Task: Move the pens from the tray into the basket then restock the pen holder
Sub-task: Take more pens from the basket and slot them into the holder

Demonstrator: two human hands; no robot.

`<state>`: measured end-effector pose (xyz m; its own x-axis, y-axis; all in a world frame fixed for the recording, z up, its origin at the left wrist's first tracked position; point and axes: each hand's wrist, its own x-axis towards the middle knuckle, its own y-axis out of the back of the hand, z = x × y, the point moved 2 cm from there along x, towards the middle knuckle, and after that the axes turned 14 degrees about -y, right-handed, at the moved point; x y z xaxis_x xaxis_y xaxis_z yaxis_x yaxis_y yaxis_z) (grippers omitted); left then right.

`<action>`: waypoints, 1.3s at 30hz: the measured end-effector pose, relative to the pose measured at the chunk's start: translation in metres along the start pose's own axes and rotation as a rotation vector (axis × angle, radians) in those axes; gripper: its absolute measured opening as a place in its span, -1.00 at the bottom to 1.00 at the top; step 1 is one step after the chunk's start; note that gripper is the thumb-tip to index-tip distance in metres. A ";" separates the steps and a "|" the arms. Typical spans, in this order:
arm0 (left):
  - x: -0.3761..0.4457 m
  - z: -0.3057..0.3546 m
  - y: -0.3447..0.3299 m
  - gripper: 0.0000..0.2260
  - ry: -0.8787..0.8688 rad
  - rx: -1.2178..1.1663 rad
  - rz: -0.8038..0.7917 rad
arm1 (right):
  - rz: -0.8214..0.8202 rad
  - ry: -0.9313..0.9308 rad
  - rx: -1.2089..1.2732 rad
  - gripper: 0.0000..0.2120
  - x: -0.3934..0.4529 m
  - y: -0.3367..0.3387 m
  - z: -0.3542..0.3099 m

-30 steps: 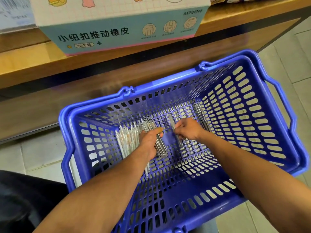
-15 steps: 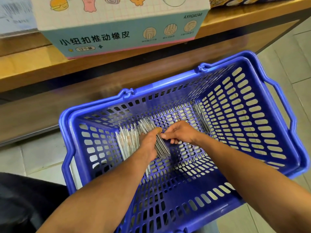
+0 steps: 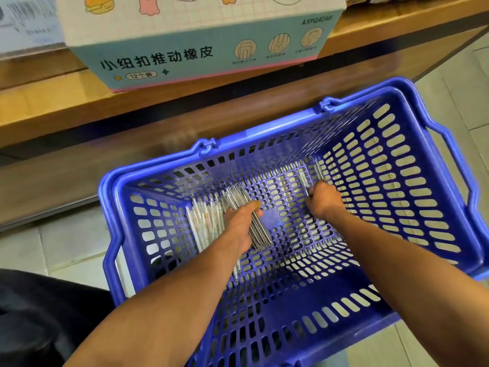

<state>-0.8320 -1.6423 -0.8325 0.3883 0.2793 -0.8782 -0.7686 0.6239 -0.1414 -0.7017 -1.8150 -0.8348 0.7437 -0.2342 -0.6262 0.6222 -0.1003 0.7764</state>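
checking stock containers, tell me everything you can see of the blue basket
The blue basket is a plastic shopping basket with slotted walls and floor, a thick rim and folded-down handles hinged at the long sides. It sits upright on the tiled floor below a wooden shelf. Bundles of pens lie inside at its far end. The left hand grips a bundle; the right hand holds a few more pens.

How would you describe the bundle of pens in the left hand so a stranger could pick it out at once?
Find the blue basket on the floor below the wooden shelf. Inside it, at the left end of its floor, the left hand holds a grey bundle. Unlike the white pens lying flat beside it, this bundle is darker and sits in the grip.
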 end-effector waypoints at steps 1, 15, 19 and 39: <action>0.000 0.000 0.000 -0.55 -0.002 -0.002 0.000 | -0.083 0.046 0.056 -0.86 -0.004 0.000 -0.005; -0.002 0.004 -0.003 -0.06 -0.041 -0.011 -0.012 | -0.700 0.458 0.450 -0.92 -0.077 -0.013 -0.061; -0.002 0.003 -0.004 -0.40 -0.024 -0.038 0.015 | -0.584 0.325 0.522 -0.86 -0.053 -0.005 -0.044; -0.011 0.006 -0.001 -0.59 -0.007 0.143 -0.041 | -0.022 0.004 0.103 -0.65 -0.004 0.001 0.004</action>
<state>-0.8324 -1.6419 -0.8199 0.4219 0.2564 -0.8697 -0.6717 0.7327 -0.1098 -0.7054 -1.8184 -0.8314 0.7313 -0.2272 -0.6431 0.6100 -0.2040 0.7657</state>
